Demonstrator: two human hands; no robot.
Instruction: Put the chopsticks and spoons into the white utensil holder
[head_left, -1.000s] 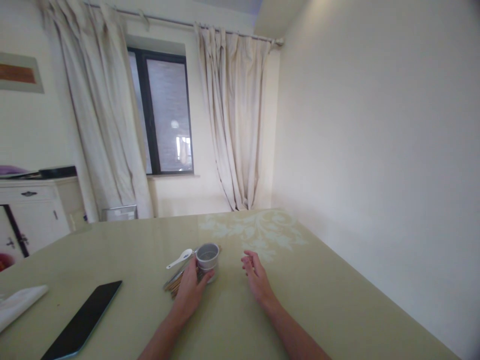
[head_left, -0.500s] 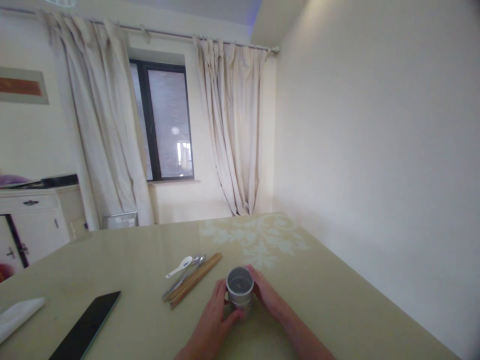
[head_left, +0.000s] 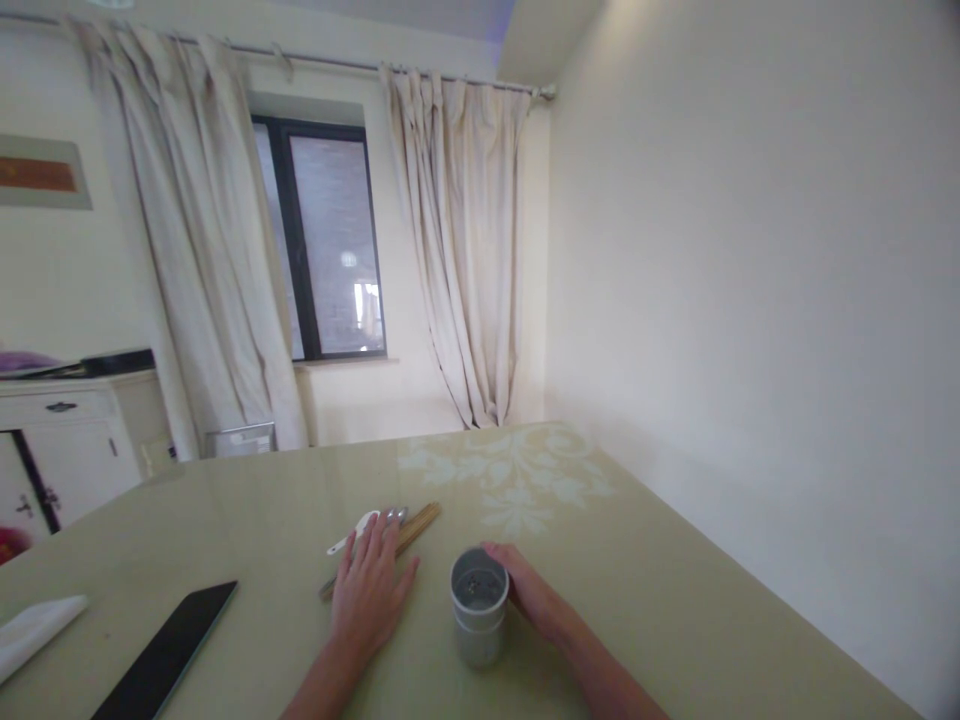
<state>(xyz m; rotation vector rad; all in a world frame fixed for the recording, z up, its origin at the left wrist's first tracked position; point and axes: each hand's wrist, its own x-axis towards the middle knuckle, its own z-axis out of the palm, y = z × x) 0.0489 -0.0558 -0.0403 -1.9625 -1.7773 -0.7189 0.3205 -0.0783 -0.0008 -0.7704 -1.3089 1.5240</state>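
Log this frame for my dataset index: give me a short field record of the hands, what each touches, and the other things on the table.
left hand: left hand lies flat, palm down, over the utensils
right hand: right hand touches the side of the grey cup; how firm its grip is cannot be told
cup: upright, open top, on the table
utensils: wooden chopsticks, metal spoons and a white spoon, lying together
other things: dark tablet and white cloth at the left
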